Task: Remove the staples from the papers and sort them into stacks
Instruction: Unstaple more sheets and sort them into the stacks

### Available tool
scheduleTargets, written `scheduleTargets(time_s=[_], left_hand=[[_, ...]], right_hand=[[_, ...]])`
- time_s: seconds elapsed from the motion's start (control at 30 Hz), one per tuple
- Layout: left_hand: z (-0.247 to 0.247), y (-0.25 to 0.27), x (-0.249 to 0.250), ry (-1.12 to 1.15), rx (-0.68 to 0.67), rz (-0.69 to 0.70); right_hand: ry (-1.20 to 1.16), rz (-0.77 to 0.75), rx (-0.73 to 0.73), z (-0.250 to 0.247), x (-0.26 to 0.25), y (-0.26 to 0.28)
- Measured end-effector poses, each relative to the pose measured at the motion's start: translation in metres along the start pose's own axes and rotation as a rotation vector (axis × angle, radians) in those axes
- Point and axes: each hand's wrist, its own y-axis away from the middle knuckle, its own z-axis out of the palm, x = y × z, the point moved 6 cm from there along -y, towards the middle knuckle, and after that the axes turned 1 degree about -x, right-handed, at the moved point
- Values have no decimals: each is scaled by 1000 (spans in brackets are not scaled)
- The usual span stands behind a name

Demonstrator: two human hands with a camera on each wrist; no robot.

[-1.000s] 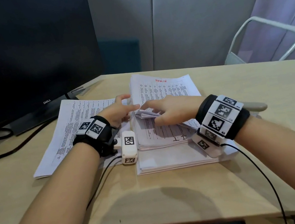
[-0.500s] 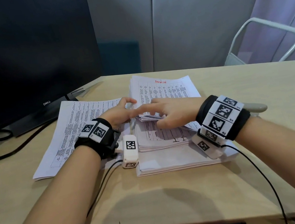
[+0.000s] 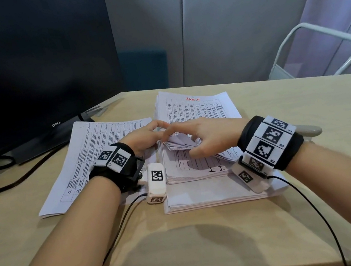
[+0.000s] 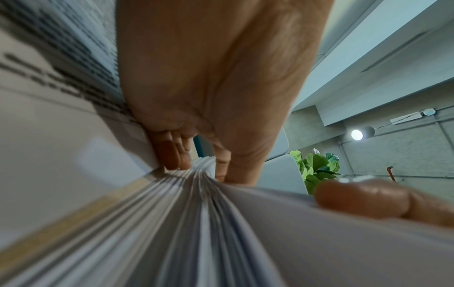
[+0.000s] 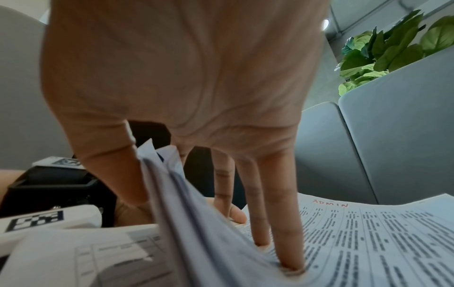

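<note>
A stapled paper bundle (image 3: 180, 145) lies on the middle stack (image 3: 196, 108) marked "ADMIN", its upper pages folded back. My left hand (image 3: 147, 135) pinches at the bundle's far-left corner with thumb and forefinger; whether a staple sits between them is hidden. From the left wrist camera, the curled fingers (image 4: 172, 155) sit at the fanned page edges (image 4: 196, 213). My right hand (image 3: 203, 137) holds the folded-back pages (image 5: 172, 194) between its thumb and fingers. Its straight fingertips (image 5: 290, 252) press on the printed ADMIN page (image 5: 368, 233).
A second paper stack (image 3: 94, 156) lies to the left and a blank-topped stack (image 3: 204, 194) nearer me. The black monitor (image 3: 29, 65) and cables (image 3: 14, 182) fill the back left. A grey handle (image 3: 309, 130) pokes out behind my right wrist; a chair (image 3: 319, 49) stands beyond the table (image 3: 304, 98).
My left thumb and forefinger have closed into a pinch at the bundle's corner. My right forefinger has slid left to meet them, still holding the folded pages.
</note>
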Motion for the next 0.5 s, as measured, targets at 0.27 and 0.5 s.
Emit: scheduleTargets(time_s=[0.27, 0.5], left_hand=[[-3, -13, -8, -3, -28, -7], [-1, -6, 2, 3, -21, 47]], right_hand=[[17, 21, -12, 1, -3, 0], [22, 27, -19, 0, -5, -1]])
